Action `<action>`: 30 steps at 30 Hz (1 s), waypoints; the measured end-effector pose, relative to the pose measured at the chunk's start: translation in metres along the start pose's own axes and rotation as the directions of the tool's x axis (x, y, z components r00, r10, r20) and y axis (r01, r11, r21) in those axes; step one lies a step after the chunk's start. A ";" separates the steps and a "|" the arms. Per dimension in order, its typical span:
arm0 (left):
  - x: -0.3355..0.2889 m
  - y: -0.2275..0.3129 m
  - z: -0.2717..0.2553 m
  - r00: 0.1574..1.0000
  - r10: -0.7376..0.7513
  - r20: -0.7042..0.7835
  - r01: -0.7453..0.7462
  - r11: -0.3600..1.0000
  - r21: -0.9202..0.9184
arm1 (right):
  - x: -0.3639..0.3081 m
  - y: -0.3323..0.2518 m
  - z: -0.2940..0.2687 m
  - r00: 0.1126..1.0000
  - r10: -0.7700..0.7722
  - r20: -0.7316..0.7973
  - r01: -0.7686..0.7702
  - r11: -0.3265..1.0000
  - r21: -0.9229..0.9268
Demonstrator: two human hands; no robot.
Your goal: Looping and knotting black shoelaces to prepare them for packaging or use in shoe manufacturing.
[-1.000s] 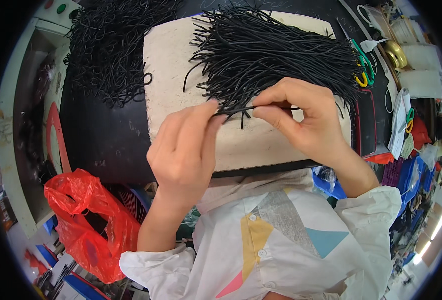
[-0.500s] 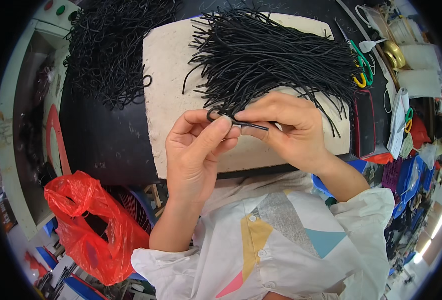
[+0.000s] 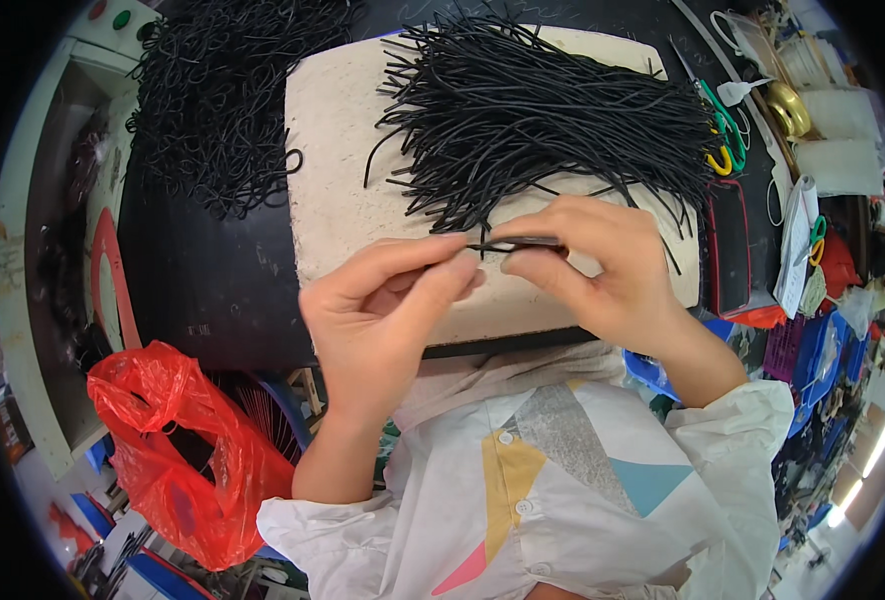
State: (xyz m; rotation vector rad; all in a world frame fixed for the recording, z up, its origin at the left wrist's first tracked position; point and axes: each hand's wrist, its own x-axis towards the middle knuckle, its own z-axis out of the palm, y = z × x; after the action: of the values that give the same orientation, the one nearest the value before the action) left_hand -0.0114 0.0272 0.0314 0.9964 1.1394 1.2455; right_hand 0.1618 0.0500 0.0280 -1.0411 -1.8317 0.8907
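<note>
Between my two hands a short black cord (image 3: 493, 246) is stretched over the front part of a pale board. My left hand (image 3: 388, 300) pinches one end between thumb and forefinger. The other end is gripped by my right hand (image 3: 598, 258), its thumb below and fingers on top. Part of the cord is hidden behind the fingertips. Just beyond my hands, a thick heap of straight black cords (image 3: 553, 120) lies across the pale board (image 3: 338, 150).
A pile of looped black cords (image 3: 228, 110) sits at the far left. On the right are green-handled scissors (image 3: 728, 125), a dark red-edged case (image 3: 730, 245) and a white nozzle bottle (image 3: 738, 92). A red plastic bag (image 3: 198, 470) hangs at the lower left.
The small loop in the cord at my left fingertips is no longer seen; the cord is now drawn straight. My left hand has shifted slightly left and my right hand slightly right.
</note>
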 end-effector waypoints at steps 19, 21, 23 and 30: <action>-0.005 -0.010 0.005 0.994 -0.103 -0.033 0.097 0.984 -0.147 | 0.003 0.005 0.006 0.883 0.450 0.132 -0.444 0.714 0.541; -0.004 -0.012 0.000 0.990 -0.142 0.017 0.143 0.985 -0.095 | 0.003 0.006 0.002 0.925 0.367 0.098 -0.372 0.823 0.429; -0.005 -0.012 -0.003 0.970 -0.217 0.108 0.221 0.975 -0.030 | 0.009 0.011 -0.003 0.981 0.185 0.058 -0.194 0.951 0.240; -0.015 -0.009 -0.002 0.848 -0.379 0.370 0.376 0.923 0.085 | 0.036 0.001 -0.005 0.823 0.364 0.437 -0.552 0.693 0.463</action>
State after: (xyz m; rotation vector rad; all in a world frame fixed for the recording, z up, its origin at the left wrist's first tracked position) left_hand -0.0118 0.0112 0.0236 0.9152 0.9725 0.6913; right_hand 0.1558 0.0834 0.0405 -1.0111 -1.3716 1.8875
